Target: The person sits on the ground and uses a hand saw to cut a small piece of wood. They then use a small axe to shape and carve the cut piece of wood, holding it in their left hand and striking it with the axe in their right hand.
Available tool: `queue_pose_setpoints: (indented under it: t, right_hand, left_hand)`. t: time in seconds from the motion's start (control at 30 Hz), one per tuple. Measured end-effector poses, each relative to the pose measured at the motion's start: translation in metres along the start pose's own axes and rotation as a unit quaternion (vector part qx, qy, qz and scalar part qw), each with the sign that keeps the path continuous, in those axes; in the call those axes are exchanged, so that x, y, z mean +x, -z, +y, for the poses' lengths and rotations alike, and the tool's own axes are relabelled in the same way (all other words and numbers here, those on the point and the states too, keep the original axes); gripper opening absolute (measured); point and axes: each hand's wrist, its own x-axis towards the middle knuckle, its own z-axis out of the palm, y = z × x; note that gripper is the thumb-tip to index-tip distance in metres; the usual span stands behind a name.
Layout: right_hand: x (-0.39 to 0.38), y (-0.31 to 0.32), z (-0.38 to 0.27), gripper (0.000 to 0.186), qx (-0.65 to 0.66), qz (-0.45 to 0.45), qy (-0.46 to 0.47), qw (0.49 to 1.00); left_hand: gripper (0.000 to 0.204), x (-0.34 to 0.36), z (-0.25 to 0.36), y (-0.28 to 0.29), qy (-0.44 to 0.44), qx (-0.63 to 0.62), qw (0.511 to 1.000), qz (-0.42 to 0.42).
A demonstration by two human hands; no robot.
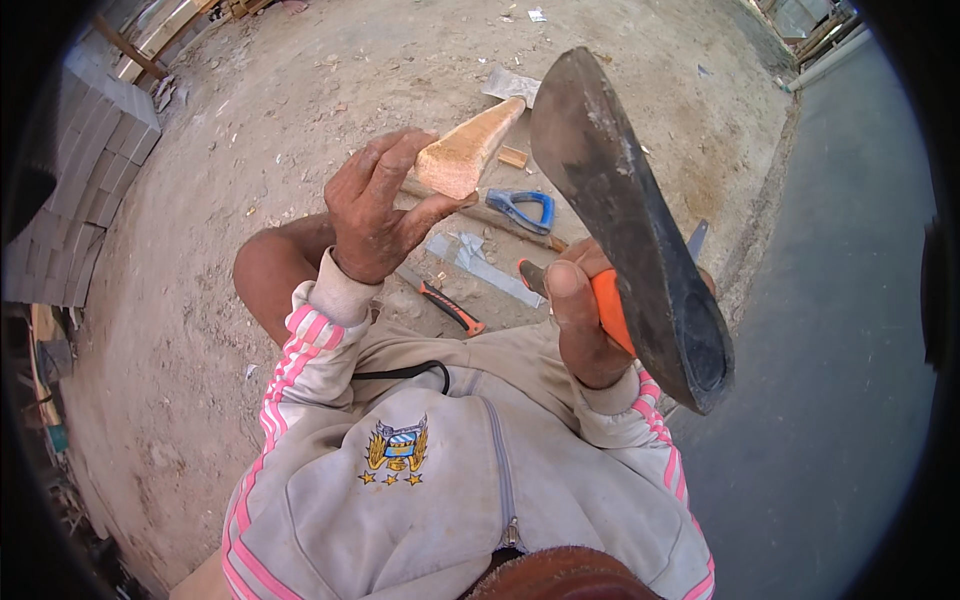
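left hand (375,205) snug on tan wooden wedge (465,155), right hand (575,310) round orange grip (612,308) behind long dark slab (622,190), blue D-handle (547,211) mid-frame

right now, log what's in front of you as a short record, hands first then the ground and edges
left hand: holds a tan wedge between thumb and fingers
right hand: grips a tool with an orange handle and a long dark head
contact: wedge tip close to tool head in view; touching or not, cannot tell
ground: blue handle, orange-and-black handle, small wood block
left edge: stacked grey blocks
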Motion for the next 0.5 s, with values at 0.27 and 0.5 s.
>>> queue_pose_setpoints:
  t: [0.27, 0.5]
  right_hand:
    - [0.004, -0.001, -0.009, 0.022, 0.012, -0.019, -0.051, 0.998]
    - [0.005, 0.001, 0.004, 0.029, -0.024, -0.043, -0.04, 0.998]
  left_hand:
    - [0.064, -0.005, -0.004, -0.003, 0.006, -0.008, 1.0, -0.005]
    - [0.064, -0.002, -0.006, -0.007, -0.003, 0.0, 1.0, -0.002]
